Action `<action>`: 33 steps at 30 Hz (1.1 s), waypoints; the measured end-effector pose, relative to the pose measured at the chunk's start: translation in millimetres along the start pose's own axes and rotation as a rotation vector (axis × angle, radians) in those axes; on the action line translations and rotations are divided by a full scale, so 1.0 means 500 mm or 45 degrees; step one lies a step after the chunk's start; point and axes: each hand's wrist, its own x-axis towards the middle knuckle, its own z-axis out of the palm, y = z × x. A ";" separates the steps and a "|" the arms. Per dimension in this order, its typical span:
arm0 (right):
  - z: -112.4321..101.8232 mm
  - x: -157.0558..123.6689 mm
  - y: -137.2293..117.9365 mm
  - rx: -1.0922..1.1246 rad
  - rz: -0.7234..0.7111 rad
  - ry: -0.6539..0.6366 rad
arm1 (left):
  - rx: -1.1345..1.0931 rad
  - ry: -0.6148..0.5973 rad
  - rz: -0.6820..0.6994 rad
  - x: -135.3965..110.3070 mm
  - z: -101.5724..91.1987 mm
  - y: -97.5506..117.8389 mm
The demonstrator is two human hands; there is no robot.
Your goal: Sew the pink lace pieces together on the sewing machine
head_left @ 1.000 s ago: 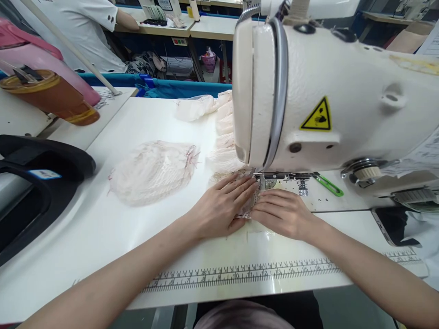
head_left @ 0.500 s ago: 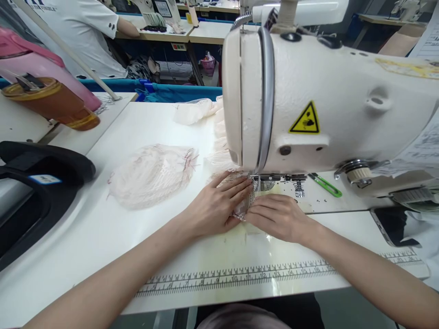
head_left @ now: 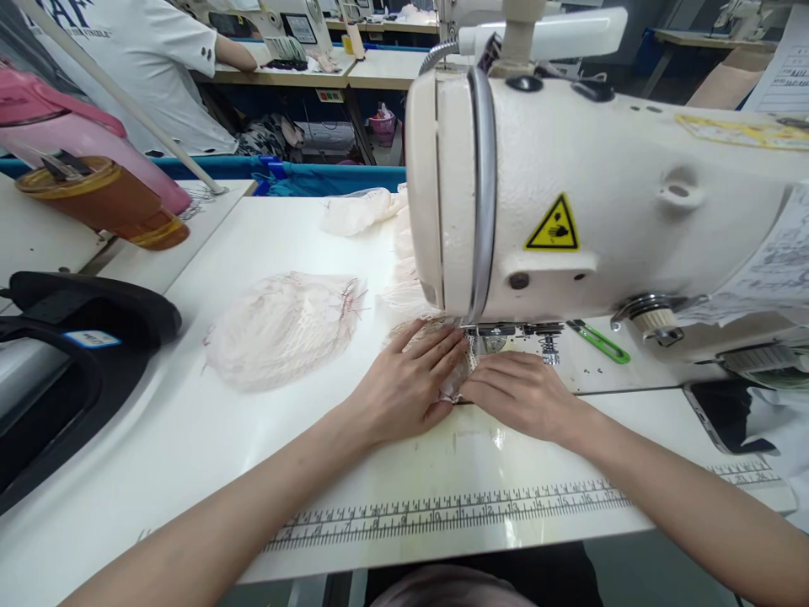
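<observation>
A piece of pale pink lace fabric [head_left: 451, 384] lies at the needle end of a white sewing machine [head_left: 607, 185]. My left hand [head_left: 408, 384] rests flat on the fabric just left of the presser foot [head_left: 475, 335], fingers stretched out. Right of the lace, my right hand [head_left: 522, 393] has its fingers pressed together at the fabric's near edge, fingertips partly hidden. More of the sheer fabric [head_left: 408, 291] runs back behind the machine head. The needle itself cannot be made out.
Another sheer pink piece [head_left: 287, 330] with loose threads lies left. A green-handled cutter [head_left: 600, 341] and a phone [head_left: 726, 417] are right. A black device [head_left: 88, 354], brown cup [head_left: 104, 202] and pink bottle [head_left: 76, 126] stand left. A ruler strip [head_left: 442, 514] runs along the front edge. Another person [head_left: 145, 67] sits beyond.
Both hands have moved slightly forward with the lace, and less of it shows in front of the presser foot. The whole view has shifted a little.
</observation>
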 end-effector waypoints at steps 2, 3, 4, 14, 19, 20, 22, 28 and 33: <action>-0.002 -0.002 0.001 0.011 0.030 -0.011 | 0.018 0.001 -0.004 0.000 0.000 0.002; -0.003 -0.003 0.001 0.015 0.047 -0.015 | 0.027 0.003 -0.006 0.000 0.000 0.003; -0.004 -0.003 0.002 0.018 0.062 -0.018 | 0.034 0.006 -0.007 0.000 0.000 0.004; -0.017 -0.007 0.019 -0.005 0.075 -0.084 | 0.038 -0.003 -0.015 0.002 -0.001 0.010; -0.019 -0.003 0.028 0.012 0.071 -0.070 | 0.014 -0.012 -0.019 0.002 -0.001 0.010; -0.019 -0.003 0.029 0.004 0.070 -0.062 | 0.009 -0.016 -0.021 0.003 -0.001 0.010; -0.022 0.000 0.032 -0.032 0.065 -0.049 | -0.003 -0.021 -0.022 0.003 -0.001 0.009; -0.029 0.004 0.035 -0.052 0.064 -0.090 | 0.020 0.089 0.084 0.001 -0.002 0.012; -0.020 -0.003 0.027 0.058 0.111 -0.094 | 0.048 0.268 0.215 0.002 -0.003 0.014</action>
